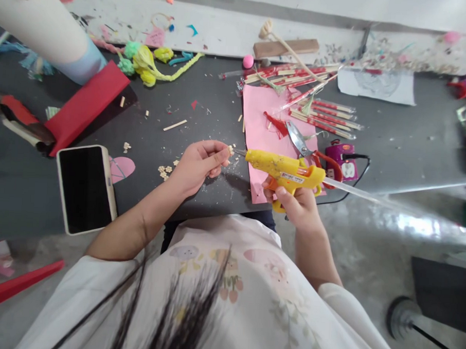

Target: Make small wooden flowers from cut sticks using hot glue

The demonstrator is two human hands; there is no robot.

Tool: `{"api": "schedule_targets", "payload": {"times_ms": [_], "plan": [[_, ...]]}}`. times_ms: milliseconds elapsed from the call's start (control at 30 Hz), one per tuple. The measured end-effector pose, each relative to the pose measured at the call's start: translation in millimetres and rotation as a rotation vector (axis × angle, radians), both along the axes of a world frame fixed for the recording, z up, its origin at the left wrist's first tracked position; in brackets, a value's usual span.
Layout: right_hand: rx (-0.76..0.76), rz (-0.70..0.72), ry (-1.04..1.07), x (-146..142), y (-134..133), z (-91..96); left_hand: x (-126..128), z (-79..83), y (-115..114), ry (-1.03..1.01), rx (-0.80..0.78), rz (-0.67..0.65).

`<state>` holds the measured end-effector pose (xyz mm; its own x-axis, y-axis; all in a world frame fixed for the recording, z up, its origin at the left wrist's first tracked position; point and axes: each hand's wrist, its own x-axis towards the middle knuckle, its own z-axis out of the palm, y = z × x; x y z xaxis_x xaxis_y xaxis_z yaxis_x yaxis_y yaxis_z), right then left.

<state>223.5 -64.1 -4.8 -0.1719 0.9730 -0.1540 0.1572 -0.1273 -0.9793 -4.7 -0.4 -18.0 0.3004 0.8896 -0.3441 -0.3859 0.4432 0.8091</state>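
Observation:
My right hand is wrapped round the handle of a yellow hot glue gun; a long clear glue stick runs out of its back. The gun's metal nozzle points left, at the fingertips of my left hand. Those fingers pinch a small cream flower-shaped piece, partly hidden by the thumb. Whether the nozzle touches the piece I cannot tell. Several like pieces lie on the dark table just left of my left wrist. Under the gun is a sheet of pink paper.
Scissors with red handles lie beyond the gun, beside a purple power socket with a black cord. Red-and-cream stick packets are piled behind. At left are a phone, a red box and pliers.

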Motion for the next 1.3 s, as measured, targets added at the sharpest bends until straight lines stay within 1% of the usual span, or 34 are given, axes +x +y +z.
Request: {"api": "schedule_targets", "payload": {"times_ms": [200,400,567,733,900,1300], "plan": [[-0.003,0.031,-0.041,4.6,-2.1,-3.4,0.7,2.6,0.2,0.019,-0.006,0.005],[0.038,0.069,-0.041,6.1,-1.7,-3.5,1.0,1.5,-0.7,0.024,-0.010,0.014],[0.025,0.056,-0.056,5.5,-2.1,-3.7,0.4,-1.0,-0.7,0.042,0.002,-0.001],[0.040,0.050,-0.050,6.0,-2.4,-5.5,0.1,-0.1,-0.7,0.031,0.014,-0.020],[0.035,0.069,-0.051,4.8,-0.7,-2.0,0.1,-0.3,-1.0,0.034,0.019,-0.018],[0.018,0.039,-0.027,2.0,-0.8,3.7,0.7,1.4,-1.3,0.039,0.017,-0.008]]}}
